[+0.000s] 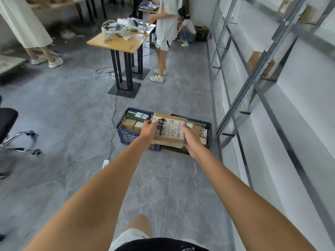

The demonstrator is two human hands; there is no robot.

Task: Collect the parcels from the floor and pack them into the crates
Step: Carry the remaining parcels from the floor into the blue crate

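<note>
Both arms were extended forward over the grey tiled floor (72, 109), and both hands were clamped on a single cardboard parcel (169, 130). The left hand (149, 129) gripped the parcel's left edge with the thumb on the top face, at the edge of the white shipping label (169, 128). The right hand (190, 140) gripped the near right corner, fingers curled under the edge. The label carried a barcode and black handwritten marks, and the box below it looked creased at its near edge. The parcel was held above the junction of two crates standing side by side, touching, on the floor. The blue crate (126, 135) stood on the left and contained several cardboard boxes and a dark green box (136, 115) at its far side. The black crate (208, 125) stood on the right and also contained labelled boxes, largely hidden behind the held parcel. A white cable (113, 113) ran along the floor to the left of the blue crate. Farther away stood a wooden table (119, 43) on black legs with white headsets on top. One person stood just right of it, and another crouched beyond by the wall. Metal shelving (253, 78) ran along the right wall. A wheeled chair base (23, 142) was visible at the left edge.
</note>
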